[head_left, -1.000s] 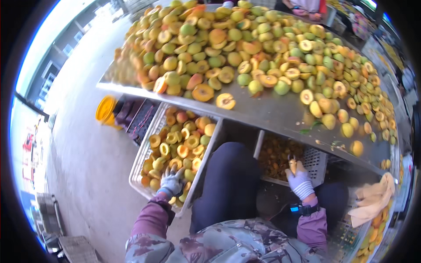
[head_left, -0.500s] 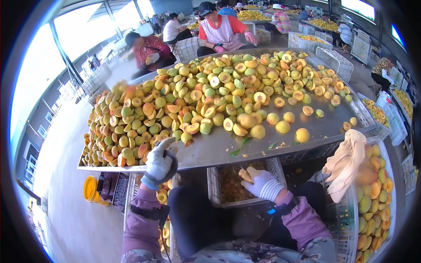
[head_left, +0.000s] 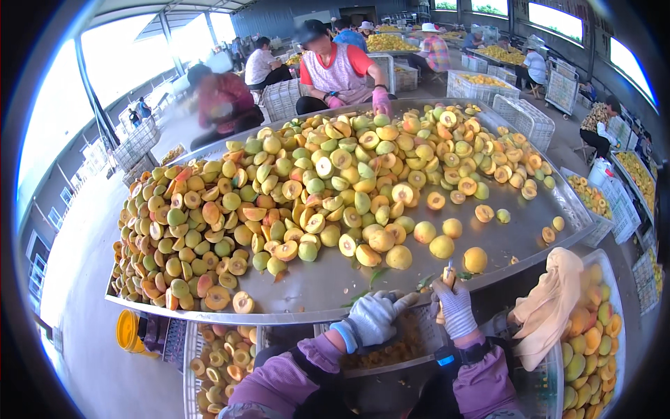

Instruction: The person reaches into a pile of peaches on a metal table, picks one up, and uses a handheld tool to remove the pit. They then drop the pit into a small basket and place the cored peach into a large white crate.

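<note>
My right hand (head_left: 456, 306), in a striped glove, grips a small wooden-handled knife (head_left: 448, 271) whose short metal tip points up at the table's front edge. To its left, my left hand (head_left: 375, 320) wears a pale glove with a blue cuff. Its forefinger stretches toward the right hand, and I see nothing in it. Both hands are over the near edge of a metal table (head_left: 307, 288). On the table lies a big heap of halved yellow peaches (head_left: 342, 160). Several whole-looking peaches, one a yellow peach (head_left: 475, 260), sit just beyond my right hand.
Below the table edge stands a crate of brownish scraps (head_left: 391, 359). Crates of peaches flank me, a left crate (head_left: 262, 339) and a right crate (head_left: 614, 279). A beige cloth (head_left: 555, 307) hangs over the right one. Across the table a person (head_left: 338, 70) works in pink gloves.
My left hand has moved right from the table's left front to beside my right hand. The right hand has risen to the table edge with the knife. The view has shifted.
</note>
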The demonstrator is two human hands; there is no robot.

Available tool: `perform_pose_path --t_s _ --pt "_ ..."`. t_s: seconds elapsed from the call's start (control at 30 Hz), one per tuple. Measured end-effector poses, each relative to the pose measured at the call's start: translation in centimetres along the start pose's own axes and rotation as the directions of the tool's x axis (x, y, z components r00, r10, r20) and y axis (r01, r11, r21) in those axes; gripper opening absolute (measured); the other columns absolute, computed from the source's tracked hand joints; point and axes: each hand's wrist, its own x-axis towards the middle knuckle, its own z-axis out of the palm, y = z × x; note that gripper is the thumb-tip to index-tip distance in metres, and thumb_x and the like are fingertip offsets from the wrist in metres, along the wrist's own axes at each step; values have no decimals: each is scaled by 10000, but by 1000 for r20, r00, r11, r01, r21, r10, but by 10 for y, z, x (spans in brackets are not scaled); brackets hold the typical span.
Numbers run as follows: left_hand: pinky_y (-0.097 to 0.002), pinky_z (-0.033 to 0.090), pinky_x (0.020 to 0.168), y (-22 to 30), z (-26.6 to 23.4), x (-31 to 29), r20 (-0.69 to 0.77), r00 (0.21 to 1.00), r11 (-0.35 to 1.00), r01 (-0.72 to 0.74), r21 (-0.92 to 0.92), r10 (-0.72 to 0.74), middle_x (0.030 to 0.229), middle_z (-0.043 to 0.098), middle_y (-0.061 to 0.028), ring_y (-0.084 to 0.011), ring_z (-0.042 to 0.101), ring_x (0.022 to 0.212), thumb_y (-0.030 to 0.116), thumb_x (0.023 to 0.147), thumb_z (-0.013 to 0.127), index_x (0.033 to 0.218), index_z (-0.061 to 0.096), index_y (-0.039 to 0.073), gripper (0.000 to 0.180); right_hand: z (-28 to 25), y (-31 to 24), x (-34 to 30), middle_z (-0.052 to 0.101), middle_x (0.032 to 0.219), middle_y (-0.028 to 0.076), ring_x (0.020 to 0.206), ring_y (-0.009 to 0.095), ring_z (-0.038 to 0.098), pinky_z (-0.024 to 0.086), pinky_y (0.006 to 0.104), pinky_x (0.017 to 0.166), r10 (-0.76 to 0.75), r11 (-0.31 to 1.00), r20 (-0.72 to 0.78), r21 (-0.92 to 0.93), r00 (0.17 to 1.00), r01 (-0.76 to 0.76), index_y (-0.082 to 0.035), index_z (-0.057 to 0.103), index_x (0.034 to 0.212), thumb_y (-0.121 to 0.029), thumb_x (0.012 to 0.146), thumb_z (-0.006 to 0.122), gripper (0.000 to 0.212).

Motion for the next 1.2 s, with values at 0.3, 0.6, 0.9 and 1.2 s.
perform_pose_path --t_s 0.3,0.6,0.9,1.2 --pt "-427 492 881 -6 4 -5 -64 995 988 -61 139 70 1270 523 -153 -349 554 1090 130 652 645 1402 389 113 792 20 13 -2 518 628 45 400 128 496 463 275 370 -52 998 108 -18 993 54 -41 494 902 -169 899 598 165" --pt "-412 513 825 -3 1 -5 -66 996 994 -49 101 56 1242 539 -111 -320 579 1037 114 660 634 1379 415 127 752 20 9 -7 521 631 46 398 124 498 458 271 372 -79 995 95 -53 992 85 -39 494 900 -182 909 593 175" --pt "-432 478 898 -3 -1 -6 -18 999 997 -39 73 40 1276 521 -156 -350 567 1073 106 708 592 1409 381 147 733 11 -6 -10 608 735 73 621 193 625 502 310 574 -638 451 195 -689 745 567 -41 537 1025 -124 870 636 202" --pt "-409 506 856 -4 3 -10 -92 994 995 -45 91 53 1261 548 -133 -331 577 1065 175 742 630 1365 441 126 653 -76 -48 60 593 888 60 786 293 586 488 415 658 -698 -382 429 -900 573 209 -149 577 957 -209 873 561 105"
